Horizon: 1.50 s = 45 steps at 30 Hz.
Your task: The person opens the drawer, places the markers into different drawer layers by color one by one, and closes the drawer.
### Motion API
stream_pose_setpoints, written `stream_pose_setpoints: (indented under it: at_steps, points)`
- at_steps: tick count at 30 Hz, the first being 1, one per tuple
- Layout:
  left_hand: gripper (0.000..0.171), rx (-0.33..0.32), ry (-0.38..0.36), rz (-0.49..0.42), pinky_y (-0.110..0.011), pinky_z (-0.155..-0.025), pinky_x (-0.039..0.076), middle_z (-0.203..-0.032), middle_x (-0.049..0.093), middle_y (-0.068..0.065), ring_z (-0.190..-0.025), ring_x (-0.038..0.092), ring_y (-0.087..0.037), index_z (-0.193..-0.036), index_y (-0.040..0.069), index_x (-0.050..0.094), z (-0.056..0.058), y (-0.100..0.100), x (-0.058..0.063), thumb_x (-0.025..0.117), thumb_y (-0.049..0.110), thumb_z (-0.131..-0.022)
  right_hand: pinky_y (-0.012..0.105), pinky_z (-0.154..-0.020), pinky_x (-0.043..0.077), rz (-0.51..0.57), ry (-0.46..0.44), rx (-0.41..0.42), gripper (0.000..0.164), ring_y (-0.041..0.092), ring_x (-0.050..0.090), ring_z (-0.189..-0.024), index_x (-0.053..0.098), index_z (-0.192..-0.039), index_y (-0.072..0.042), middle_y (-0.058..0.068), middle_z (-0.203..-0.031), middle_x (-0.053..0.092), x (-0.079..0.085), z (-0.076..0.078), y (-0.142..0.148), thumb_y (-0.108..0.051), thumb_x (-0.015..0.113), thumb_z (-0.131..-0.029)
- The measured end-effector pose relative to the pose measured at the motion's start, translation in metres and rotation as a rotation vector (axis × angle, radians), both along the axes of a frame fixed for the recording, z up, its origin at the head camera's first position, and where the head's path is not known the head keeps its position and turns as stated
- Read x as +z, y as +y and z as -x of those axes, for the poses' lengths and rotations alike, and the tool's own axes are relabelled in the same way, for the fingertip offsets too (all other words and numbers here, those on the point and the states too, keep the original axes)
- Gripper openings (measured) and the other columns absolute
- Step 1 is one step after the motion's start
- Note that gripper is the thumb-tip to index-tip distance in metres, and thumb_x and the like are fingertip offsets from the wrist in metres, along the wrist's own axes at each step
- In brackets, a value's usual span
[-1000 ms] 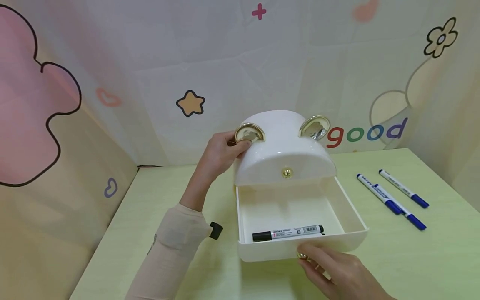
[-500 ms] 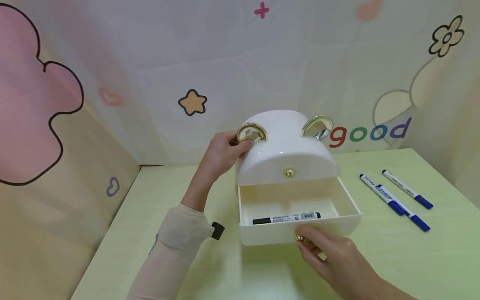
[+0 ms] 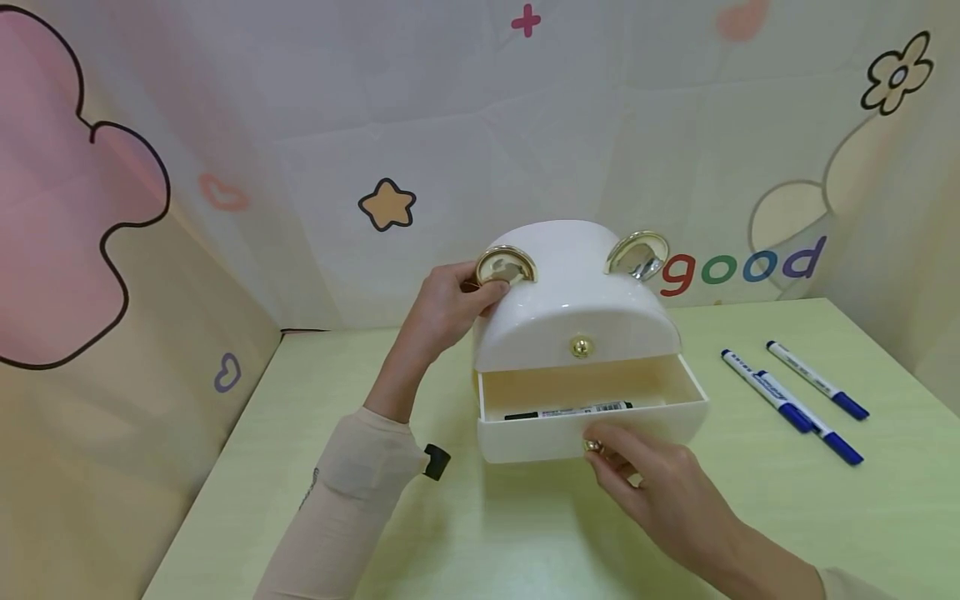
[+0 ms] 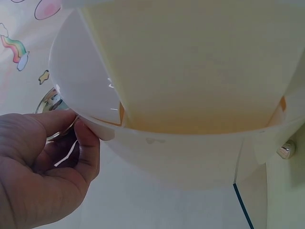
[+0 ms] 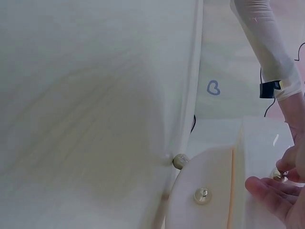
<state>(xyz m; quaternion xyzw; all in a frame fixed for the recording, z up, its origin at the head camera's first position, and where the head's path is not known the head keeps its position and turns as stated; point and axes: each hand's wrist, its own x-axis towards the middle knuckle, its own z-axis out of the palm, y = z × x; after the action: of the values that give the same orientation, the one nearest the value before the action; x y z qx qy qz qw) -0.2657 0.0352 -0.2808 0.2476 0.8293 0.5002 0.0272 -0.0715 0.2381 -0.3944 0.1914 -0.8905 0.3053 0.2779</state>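
Observation:
A white desktop drawer box [image 3: 570, 287] with a domed top and two gold ears stands on the table. My left hand [image 3: 450, 308] grips its left ear [image 3: 507, 263] by the base; in the left wrist view the thumb and fingers of that hand [image 4: 52, 167] meet at the box's edge. The lower drawer [image 3: 525, 442] is partly out. With thumb and forefinger my right hand [image 3: 663, 483] pinches its gold knob [image 3: 593, 446], which also shows in the right wrist view [image 5: 279, 175]. Inside the drawer lies a black-capped marker [image 3: 573, 412], partly hidden by the drawer front.
Several blue-capped markers [image 3: 817, 383] lie on the light green table [image 3: 337, 500] to the right of the box. Above the lower drawer, the upper front has a gold knob [image 3: 581, 347]. A printed cloth backdrop [image 3: 315, 183] stands behind and along the sides.
The lower drawer has slid inward, away from me, with my right hand on its knob, so less of the marker inside shows. My left hand has kept its hold on the ear.

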Motion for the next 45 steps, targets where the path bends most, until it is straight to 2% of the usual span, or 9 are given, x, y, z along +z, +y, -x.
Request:
stream_pose_setpoints:
  at_steps: [5, 12, 25, 32, 38, 45]
  points:
    - [0.018, 0.0, 0.001, 0.003, -0.027, -0.074, 0.049, -0.091, 0.066, -0.007, -0.083, 0.06, -0.019, -0.105, 0.002, 0.072, 0.001, -0.001, 0.0, 0.07, 0.019, -0.1, 0.016, -0.062, 0.053, -0.019, 0.04, -0.006, 0.036, 0.0, 0.06, -0.071, 0.069, -0.106, -0.011, -0.007, -0.092, 0.069, -0.002, 0.011, 0.003, 0.01, 0.082, -0.08]
    - [0.018, -0.002, -0.001, -0.005, -0.027, -0.074, 0.049, -0.088, 0.066, -0.006, -0.082, 0.06, -0.018, -0.103, 0.002, 0.072, 0.001, -0.001, 0.0, 0.071, 0.019, -0.099, 0.017, -0.056, 0.051, -0.099, 0.122, -0.069, 0.03, 0.002, 0.063, -0.069, 0.069, -0.104, -0.015, -0.009, -0.085, 0.069, -0.003, 0.025, 0.006, 0.0, 0.083, -0.082]
    - [0.018, 0.0, 0.015, 0.01, -0.027, -0.075, 0.049, -0.088, 0.066, -0.006, -0.082, 0.06, -0.018, -0.103, 0.002, 0.072, 0.0, -0.001, 0.001, 0.07, 0.02, -0.1, 0.026, -0.055, 0.055, -0.089, 0.116, -0.076, 0.032, 0.007, 0.065, -0.071, 0.069, -0.106, -0.012, -0.004, -0.089, 0.071, 0.0, 0.039, 0.009, 0.003, 0.084, -0.082]
    - [0.018, -0.001, 0.033, 0.01, -0.028, -0.071, 0.045, -0.08, 0.064, -0.004, -0.077, 0.057, -0.017, -0.094, 0.004, 0.071, 0.0, -0.001, 0.001, 0.07, 0.021, -0.1, 0.024, -0.053, 0.052, -0.09, 0.147, -0.077, 0.032, 0.007, 0.066, -0.069, 0.068, -0.105, -0.014, -0.006, -0.085, 0.071, -0.001, 0.047, 0.01, 0.004, 0.082, -0.082]
    - [0.017, -0.006, 0.027, 0.008, -0.028, -0.071, 0.046, -0.081, 0.064, -0.004, -0.078, 0.058, -0.017, -0.096, 0.004, 0.071, 0.0, -0.001, 0.001, 0.069, 0.021, -0.1, 0.026, -0.052, 0.052, -0.094, 0.165, -0.08, 0.03, 0.007, 0.066, -0.067, 0.068, -0.103, -0.014, -0.006, -0.082, 0.07, -0.003, 0.053, 0.011, 0.002, 0.083, -0.082]
    - [0.018, -0.014, 0.011, 0.013, -0.028, -0.073, 0.048, -0.086, 0.067, -0.005, -0.082, 0.06, -0.017, -0.1, 0.004, 0.073, 0.001, -0.002, 0.002, 0.068, 0.021, -0.1, 0.028, -0.053, 0.053, -0.096, 0.155, -0.074, 0.027, 0.008, 0.067, -0.068, 0.069, -0.102, -0.012, -0.003, -0.087, 0.072, -0.003, 0.058, 0.011, 0.001, 0.083, -0.083]
